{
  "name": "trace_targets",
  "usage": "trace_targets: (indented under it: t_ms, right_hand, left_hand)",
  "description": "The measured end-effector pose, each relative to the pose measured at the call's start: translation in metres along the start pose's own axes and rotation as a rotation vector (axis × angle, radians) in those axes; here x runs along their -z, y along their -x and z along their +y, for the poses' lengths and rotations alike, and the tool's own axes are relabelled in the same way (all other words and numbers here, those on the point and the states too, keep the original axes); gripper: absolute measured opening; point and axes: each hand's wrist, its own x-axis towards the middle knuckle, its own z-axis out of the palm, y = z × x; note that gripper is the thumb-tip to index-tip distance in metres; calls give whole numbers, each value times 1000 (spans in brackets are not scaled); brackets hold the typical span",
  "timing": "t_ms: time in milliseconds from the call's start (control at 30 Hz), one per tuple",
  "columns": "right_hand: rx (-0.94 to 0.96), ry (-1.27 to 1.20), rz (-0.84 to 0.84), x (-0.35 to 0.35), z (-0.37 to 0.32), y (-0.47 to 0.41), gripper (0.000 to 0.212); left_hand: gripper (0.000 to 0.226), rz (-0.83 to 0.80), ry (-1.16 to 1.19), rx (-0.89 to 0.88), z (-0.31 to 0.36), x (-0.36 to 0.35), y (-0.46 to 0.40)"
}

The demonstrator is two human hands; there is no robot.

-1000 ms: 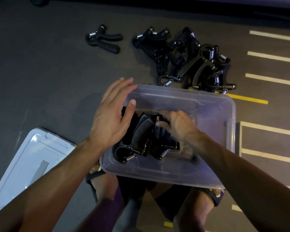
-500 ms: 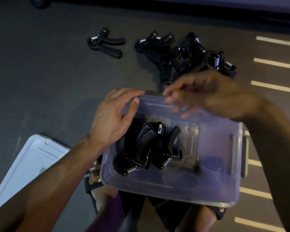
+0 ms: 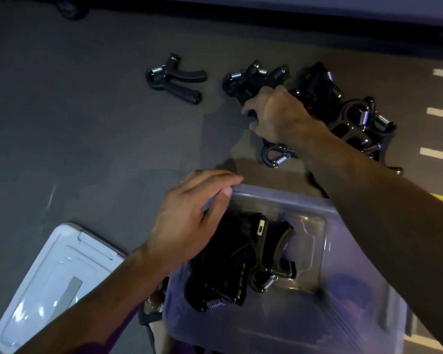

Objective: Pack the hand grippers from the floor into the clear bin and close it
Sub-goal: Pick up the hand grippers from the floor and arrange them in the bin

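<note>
packed: a few black hand grippers lie inside the clear bin
left to do: a pile of grippers beyond the bin and a lone gripper left of that pile; the lid lies off, left of the bin
right hand: fingers curled round a gripper at the pile's near edge
left hand: fingers draped over the bin's far-left rim, steadying it; judged under halfway

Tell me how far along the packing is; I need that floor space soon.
Partly done. A few hand grippers already lie in the clear bin. In hand: the right hand grips one from the floor pile, while the left hand holds the bin's rim. Left: most of the pile, the lone gripper apart from it, and the lid, which lies on the floor beside the bin.
</note>
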Motion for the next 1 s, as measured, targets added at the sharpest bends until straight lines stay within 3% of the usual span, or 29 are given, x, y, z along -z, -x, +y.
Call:
trace_targets:
  t_ms: [267, 400, 667, 833, 1000]
  right_hand:
    - [-21, -153, 91, -1, 7, 4, 29]
    - [3, -209, 250, 3, 4, 25, 24]
    - [22, -901, 689, 48, -3, 110, 27]
    - [57, -1054, 759, 58, -1, 175, 19]
    - [64, -1147, 807, 59, 19, 227, 26]
  left_hand:
    - [24, -10, -12, 6, 0, 1, 0]
    - [25, -35, -5, -4, 0, 2, 2]
    - [27, -33, -64, -53, -1, 0, 5]
    - [32, -28, -146, -103, -3, -1, 9]
    - [44, -39, -210, -93, -2, -2, 30]
